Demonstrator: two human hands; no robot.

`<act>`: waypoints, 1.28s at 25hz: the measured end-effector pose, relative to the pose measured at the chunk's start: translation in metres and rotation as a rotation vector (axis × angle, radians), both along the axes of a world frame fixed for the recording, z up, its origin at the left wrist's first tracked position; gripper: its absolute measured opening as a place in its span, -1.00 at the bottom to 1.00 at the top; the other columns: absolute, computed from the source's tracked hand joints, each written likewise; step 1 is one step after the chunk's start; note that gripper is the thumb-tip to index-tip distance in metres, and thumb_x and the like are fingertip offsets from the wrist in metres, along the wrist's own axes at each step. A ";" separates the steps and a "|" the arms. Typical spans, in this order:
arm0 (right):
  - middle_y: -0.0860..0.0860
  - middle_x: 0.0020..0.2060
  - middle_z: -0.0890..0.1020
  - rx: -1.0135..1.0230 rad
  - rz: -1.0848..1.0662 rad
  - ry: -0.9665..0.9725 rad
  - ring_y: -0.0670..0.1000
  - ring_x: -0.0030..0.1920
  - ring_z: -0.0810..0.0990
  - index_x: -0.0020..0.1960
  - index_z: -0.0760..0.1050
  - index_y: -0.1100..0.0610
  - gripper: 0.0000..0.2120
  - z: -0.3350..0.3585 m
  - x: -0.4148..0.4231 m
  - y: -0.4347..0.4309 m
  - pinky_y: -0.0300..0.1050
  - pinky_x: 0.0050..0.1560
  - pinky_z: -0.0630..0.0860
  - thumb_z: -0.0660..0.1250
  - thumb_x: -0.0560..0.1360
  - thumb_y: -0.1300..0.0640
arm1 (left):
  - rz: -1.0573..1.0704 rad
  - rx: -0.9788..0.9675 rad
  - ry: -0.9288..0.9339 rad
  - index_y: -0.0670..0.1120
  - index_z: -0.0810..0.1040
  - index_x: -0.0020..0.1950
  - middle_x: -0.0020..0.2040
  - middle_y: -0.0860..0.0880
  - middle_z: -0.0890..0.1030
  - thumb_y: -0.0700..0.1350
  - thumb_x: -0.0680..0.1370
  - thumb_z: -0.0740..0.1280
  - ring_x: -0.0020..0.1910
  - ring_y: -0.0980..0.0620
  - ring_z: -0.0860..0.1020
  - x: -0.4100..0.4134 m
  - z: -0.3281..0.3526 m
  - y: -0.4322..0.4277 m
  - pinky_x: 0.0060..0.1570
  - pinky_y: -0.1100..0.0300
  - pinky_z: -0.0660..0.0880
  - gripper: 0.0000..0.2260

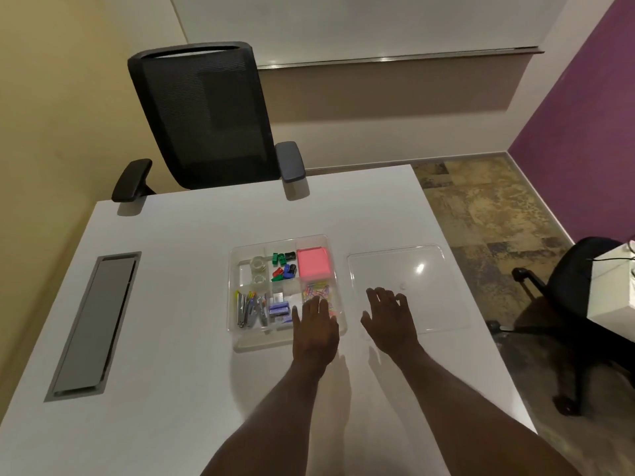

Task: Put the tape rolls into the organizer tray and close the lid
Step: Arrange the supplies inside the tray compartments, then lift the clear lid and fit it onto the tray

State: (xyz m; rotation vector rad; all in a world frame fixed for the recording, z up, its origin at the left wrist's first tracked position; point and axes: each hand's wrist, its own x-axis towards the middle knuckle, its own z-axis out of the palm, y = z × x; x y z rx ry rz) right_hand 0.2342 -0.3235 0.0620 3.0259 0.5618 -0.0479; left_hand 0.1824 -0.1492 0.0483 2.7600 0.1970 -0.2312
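Tape rolls point(258, 271) already sit in the organizer tray's point(237, 333) left compartment, so the clear lid point(429, 286) lying beside it on the table point(171, 338), likely light, stiff and slippery, wants an edge grip from the right hand point(388, 317), spread empty over its near-left corner, while the left hand point(315, 324) hovers spread above the tray.

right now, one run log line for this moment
tape rolls in organizer tray | lid off, right of tray | left hand over tray | right hand on lid

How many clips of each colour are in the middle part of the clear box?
Binder clips in the organizer tray, as far as the head view shows:
Green clips: 3
Blue clips: 2
Black clips: 1
Red clips: 1
Total: 7, though overlapping ones may hide more.
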 end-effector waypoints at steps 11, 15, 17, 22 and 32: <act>0.18 0.25 0.62 -0.002 -0.094 0.098 0.20 0.19 0.62 0.41 0.49 0.23 -0.51 -0.012 0.076 -0.107 0.13 0.26 0.50 0.33 0.57 -0.01 | 0.054 -0.032 0.057 -0.08 0.21 0.63 0.66 -0.08 0.23 0.00 0.75 0.05 0.67 -0.07 0.15 0.066 -0.010 -0.090 0.68 -0.14 0.00 -0.55; 0.18 0.35 0.53 0.021 -0.133 0.139 0.20 0.29 0.55 0.49 0.38 0.22 -0.48 -0.029 0.107 -0.133 0.14 0.36 0.41 0.26 0.62 -0.03 | 0.064 -0.033 0.087 -0.12 0.21 0.63 0.65 -0.11 0.24 -0.02 0.74 0.07 0.64 -0.09 0.20 0.091 -0.026 -0.102 0.65 -0.05 0.11 -0.54; 0.19 0.32 0.57 0.037 -0.149 0.136 0.20 0.26 0.58 0.46 0.42 0.24 -0.48 -0.038 0.119 -0.144 0.15 0.31 0.48 0.29 0.60 -0.02 | 0.079 -0.064 0.098 -0.16 0.22 0.62 0.63 -0.14 0.26 -0.04 0.73 0.10 0.61 -0.11 0.24 0.102 -0.034 -0.106 0.59 0.02 0.24 -0.54; 0.09 0.47 0.37 0.111 -0.295 0.323 0.12 0.44 0.38 0.57 0.19 0.12 -0.40 -0.060 0.156 -0.167 0.08 0.45 0.35 0.20 0.63 -0.12 | 0.181 -0.118 0.234 -0.21 0.08 0.67 0.66 -0.19 0.15 -0.05 0.71 0.19 0.65 -0.17 0.14 0.133 -0.049 -0.110 0.58 -0.03 0.29 -0.41; 0.20 0.21 0.44 0.298 -0.558 0.338 0.23 0.29 0.43 0.28 0.34 0.21 -0.57 -0.084 0.182 -0.163 0.14 0.24 0.49 0.33 0.54 0.00 | 0.352 -0.001 0.334 -0.25 0.11 0.64 0.50 -0.22 0.31 -0.13 0.64 0.18 0.46 -0.22 0.34 0.162 -0.071 -0.121 0.29 -0.08 0.52 -0.41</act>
